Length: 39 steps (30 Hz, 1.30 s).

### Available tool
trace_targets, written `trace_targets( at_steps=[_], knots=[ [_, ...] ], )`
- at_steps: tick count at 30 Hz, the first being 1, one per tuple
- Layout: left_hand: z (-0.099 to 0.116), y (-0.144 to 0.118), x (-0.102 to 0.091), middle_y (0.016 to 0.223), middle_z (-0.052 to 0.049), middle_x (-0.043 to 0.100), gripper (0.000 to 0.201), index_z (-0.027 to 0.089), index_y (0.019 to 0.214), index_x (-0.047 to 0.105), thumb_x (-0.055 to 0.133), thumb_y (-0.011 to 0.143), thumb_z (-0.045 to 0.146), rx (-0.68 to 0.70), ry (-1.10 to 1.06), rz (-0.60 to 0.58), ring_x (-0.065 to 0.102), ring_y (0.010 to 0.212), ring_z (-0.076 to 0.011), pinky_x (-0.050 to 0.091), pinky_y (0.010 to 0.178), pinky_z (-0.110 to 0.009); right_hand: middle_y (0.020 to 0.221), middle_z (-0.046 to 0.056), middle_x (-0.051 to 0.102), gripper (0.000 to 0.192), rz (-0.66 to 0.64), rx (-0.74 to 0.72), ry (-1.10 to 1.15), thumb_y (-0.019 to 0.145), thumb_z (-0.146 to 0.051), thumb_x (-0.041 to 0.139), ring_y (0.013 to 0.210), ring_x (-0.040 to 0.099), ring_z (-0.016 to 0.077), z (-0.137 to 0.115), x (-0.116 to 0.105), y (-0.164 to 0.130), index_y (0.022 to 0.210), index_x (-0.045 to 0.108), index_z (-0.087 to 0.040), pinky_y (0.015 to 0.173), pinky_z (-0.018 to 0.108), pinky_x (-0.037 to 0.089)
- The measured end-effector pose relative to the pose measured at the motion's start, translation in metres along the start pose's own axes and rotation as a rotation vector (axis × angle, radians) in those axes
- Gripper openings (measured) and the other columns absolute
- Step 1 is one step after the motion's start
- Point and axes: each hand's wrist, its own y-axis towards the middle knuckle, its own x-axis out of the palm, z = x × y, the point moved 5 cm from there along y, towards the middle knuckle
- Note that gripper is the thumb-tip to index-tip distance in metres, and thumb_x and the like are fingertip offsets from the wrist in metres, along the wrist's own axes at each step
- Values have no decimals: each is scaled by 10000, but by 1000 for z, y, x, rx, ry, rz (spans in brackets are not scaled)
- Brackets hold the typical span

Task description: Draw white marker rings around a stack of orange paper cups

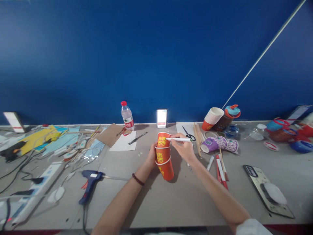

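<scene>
Three red paper cups with yellow characters and white rims are joined in a slightly tilted column over the grey table. My left hand is wrapped around the column's left side, its fingertips partly hidden behind the cups. A white pen is pinched in my right hand, lying nearly level, with its tip at the top cup's right side. Whether the tip touches the cup I cannot tell.
At left lie a blue glue gun, a power strip and tangled cables. A water bottle, scissors, stacked cups, purple cups, markers and a phone surround the work area. A blue wall rises behind.
</scene>
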Motion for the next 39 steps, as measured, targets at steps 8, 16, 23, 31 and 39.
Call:
trace_targets(
  at_steps=[8,16,23,31,39],
  knots=[
    [0,-2,0,771,-144,728,460,58,970,700,438,877,425,-11,8,6,680,678,-238,515,652,-329,871,52,729,114,12,-3,23,798,-326,627,839,696,224,2,-1,1,829,634,-217,785,358,558],
    [1,-4,4,731,-141,721,477,64,934,699,385,904,422,-40,7,31,675,635,-223,516,616,-312,859,54,718,114,29,-1,73,792,-330,634,821,694,222,3,-2,1,790,618,-217,757,356,562],
    [0,-2,2,742,-140,726,458,66,924,698,419,885,427,-18,2,33,684,657,-235,522,618,-319,865,64,725,103,38,15,90,771,-315,628,839,697,230,1,-2,1,759,595,-218,745,356,562],
    [0,-3,1,739,-143,724,460,64,912,702,424,880,430,-28,-10,28,676,647,-233,512,625,-321,814,48,709,74,20,-3,48,773,-277,595,974,692,267,-3,-3,1,718,567,-236,769,356,546],
    [0,-1,0,730,-142,720,463,59,892,702,423,879,429,-19,-16,-5,662,620,-218,507,625,-313,798,36,703,55,6,5,52,754,-247,574,977,691,262,-3,-2,0,701,567,-235,756,340,533]
  ],
)
